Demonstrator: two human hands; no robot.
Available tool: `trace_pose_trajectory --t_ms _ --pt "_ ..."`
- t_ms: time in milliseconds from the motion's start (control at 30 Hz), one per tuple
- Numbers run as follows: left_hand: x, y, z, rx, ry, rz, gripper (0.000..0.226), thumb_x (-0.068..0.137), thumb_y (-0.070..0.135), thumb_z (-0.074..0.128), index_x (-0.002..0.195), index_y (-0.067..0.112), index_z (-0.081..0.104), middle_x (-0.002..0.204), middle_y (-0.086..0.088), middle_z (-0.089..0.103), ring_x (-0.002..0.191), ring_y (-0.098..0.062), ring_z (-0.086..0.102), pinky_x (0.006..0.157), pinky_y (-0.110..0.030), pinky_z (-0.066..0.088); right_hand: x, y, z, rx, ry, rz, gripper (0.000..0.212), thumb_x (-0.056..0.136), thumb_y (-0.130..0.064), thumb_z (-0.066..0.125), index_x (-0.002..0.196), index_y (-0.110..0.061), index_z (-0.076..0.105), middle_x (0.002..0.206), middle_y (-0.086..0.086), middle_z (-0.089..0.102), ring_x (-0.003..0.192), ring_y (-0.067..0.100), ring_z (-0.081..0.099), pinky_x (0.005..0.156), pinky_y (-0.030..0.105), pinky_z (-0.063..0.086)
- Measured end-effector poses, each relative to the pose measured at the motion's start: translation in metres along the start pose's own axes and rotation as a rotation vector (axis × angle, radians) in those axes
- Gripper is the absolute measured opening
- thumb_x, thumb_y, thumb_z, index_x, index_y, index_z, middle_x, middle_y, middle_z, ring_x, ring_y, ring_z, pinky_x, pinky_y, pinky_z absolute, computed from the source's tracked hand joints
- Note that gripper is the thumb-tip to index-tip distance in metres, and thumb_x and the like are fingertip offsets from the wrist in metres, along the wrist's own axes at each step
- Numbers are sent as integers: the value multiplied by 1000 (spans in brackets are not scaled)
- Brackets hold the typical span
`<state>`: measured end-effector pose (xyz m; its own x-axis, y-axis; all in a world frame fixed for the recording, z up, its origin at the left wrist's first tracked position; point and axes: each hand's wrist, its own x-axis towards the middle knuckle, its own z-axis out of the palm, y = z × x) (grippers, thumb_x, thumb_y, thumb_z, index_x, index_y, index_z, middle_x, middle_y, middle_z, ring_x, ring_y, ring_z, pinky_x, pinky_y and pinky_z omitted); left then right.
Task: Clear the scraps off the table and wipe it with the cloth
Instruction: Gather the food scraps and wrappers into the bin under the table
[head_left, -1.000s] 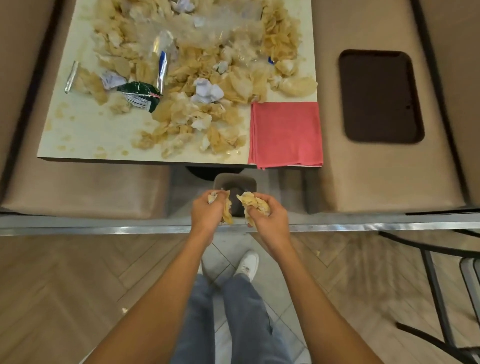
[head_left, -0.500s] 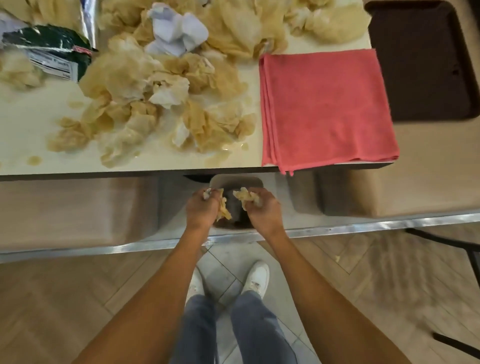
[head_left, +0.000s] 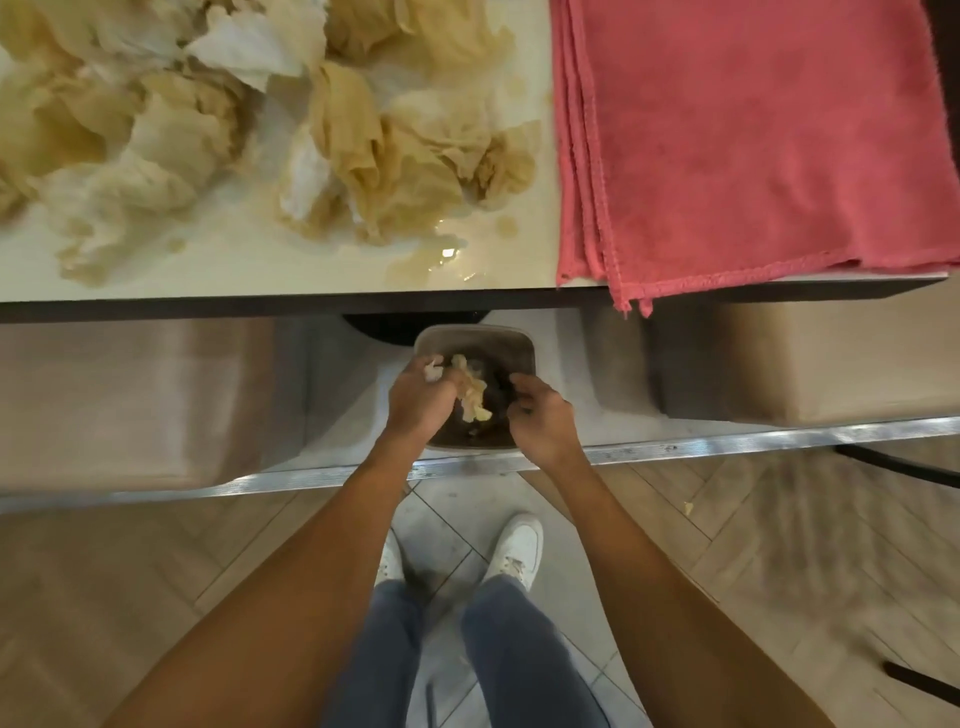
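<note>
A heap of crumpled, stained paper scraps (head_left: 322, 150) covers the pale table (head_left: 260, 270). A folded red cloth (head_left: 753, 140) lies at the table's right end, its corner hanging over the edge. Below the table stands a small grey bin (head_left: 522, 345). Both hands are over the bin's mouth. My left hand (head_left: 421, 402) still grips a wad of yellowish scraps (head_left: 470, 392) that dangles from its fingers. My right hand (head_left: 540, 415) has its fingers spread and holds nothing.
Wet brown smears (head_left: 441, 254) mark the table near its front edge. Beige padded seats (head_left: 130, 400) (head_left: 810, 364) flank the bin. A metal strip (head_left: 727, 447) edges the raised floor. A small scrap (head_left: 688, 508) lies on the wooden floor. My white shoes (head_left: 514, 551) stand below.
The view has dropped closer to the table and bin. Both hands lowered into the bin's mouth. My right hand has let go of its scraps; the left still holds some.
</note>
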<state>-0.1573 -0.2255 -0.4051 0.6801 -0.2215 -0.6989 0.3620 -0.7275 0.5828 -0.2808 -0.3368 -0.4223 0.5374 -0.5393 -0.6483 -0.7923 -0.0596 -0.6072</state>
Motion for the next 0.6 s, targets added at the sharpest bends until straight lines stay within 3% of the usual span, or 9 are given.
trace_pose_trajectory --t_ms 100,200,300,433,600 --pt "5 3 11 80 -146 -22 60 102 52 59 154 26 44 144 -4 60 125 -28 59 99 -36 46 -7 3 -9 52 81 -20 44 97 0 55 138 -12 64 134 7 66 118 21 65 108 26 49" --pt "1 7 16 127 -208 -46 57 107 47 53 157 22 41 150 -7 55 126 -26 56 98 -36 43 -14 0 -15 89 113 -39 42 96 0 55 136 -11 65 131 7 68 113 20 66 102 25 52" --pt "-10 10 12 171 -221 1 45 110 38 50 150 17 53 148 -8 55 127 -26 53 92 -30 37 -23 -3 -20 106 109 -45 40 97 -3 56 135 -12 66 130 5 69 112 18 66 103 28 53" --pt "-37 14 -5 190 -185 13 34 108 32 55 139 20 62 142 -7 62 132 -28 56 102 -31 43 -42 -18 -26 104 109 -43 38 98 -4 56 133 -14 67 129 3 70 108 14 66 94 14 49" --pt "-88 34 -37 133 -131 60 26 107 25 57 131 22 67 137 -3 65 125 -23 60 98 -26 42 -84 -50 -43 -3 80 -135 39 96 -3 57 131 -17 68 128 5 70 112 22 67 94 19 49"
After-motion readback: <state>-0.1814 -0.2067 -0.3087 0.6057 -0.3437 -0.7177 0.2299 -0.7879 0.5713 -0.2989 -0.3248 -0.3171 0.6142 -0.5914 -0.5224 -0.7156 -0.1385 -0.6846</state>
